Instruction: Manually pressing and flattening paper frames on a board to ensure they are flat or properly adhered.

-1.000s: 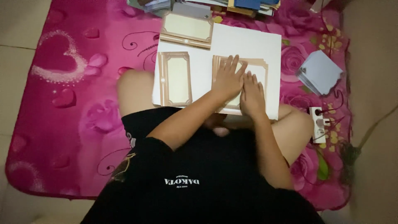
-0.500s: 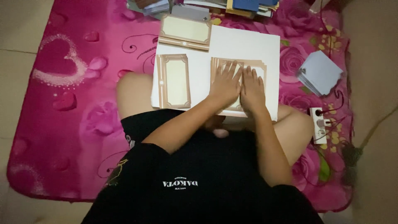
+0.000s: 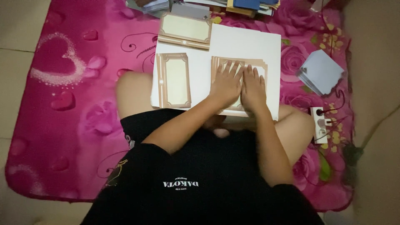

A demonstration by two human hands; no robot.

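Head view, looking straight down: a person in a black shirt sits cross-legged on a pink blanket with heart and rose patterns, and a white board rests across the knees. Both hands lie flat on a stack of tan-bordered cards on the right half of the board. The left hand and the right hand sit side by side, touching or nearly so, palms down and fingers spread forward; neither grip is clenched around anything, both simply press on the top card. The card edges fan out slightly beyond the fingertips (several layers show, though the dim light makes it hard to tell how many).

On the left half of the board lies a single card of the same kind, upright, cream in the middle with a brown ornamental frame, well apart from the hands. Just past the board's far left corner, another framed card lies crosswise on the blanket. Along the top edge a pile of books and papers is partly cut off. To the right of the board, a small stack of pale blue paper lies on the blanket, and nearer the right knee sits a white power strip with a plug in it.
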